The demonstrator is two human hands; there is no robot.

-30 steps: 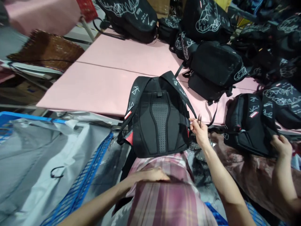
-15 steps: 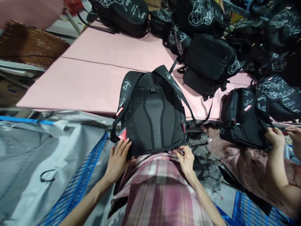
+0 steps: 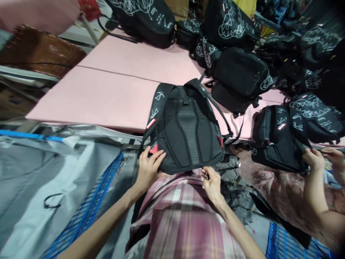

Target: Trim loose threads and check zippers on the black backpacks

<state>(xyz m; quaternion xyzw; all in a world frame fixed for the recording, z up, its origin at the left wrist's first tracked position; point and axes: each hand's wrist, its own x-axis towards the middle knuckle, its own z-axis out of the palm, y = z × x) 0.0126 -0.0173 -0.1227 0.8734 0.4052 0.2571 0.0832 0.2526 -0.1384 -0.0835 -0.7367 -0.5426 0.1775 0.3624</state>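
Observation:
A black backpack (image 3: 172,140) lies with its padded back panel and shoulder straps facing up, its lower part overhanging the table's front edge toward my lap. My left hand (image 3: 148,167) grips its lower left corner beside a red tag (image 3: 154,149), fingers over the side and thumb by the bottom edge. At the middle of the bottom edge, my right hand (image 3: 212,181) is closed in a pinch around a small dark item, too small to name. White lettering and a red-and-white label mark the left strap.
Several black backpacks (image 3: 239,72) are heaped at the back and right of the pink table (image 3: 107,90). On the right, another person's hands (image 3: 314,158) work on a black backpack (image 3: 277,140). Grey sheeting (image 3: 67,172) and blue mesh (image 3: 94,201) lie at lower left.
The backpack has shifted right in view and turned slightly, its lower right side swinging up. My left hand has moved right and up with its corner, fingers more curled. My right hand stays pinched.

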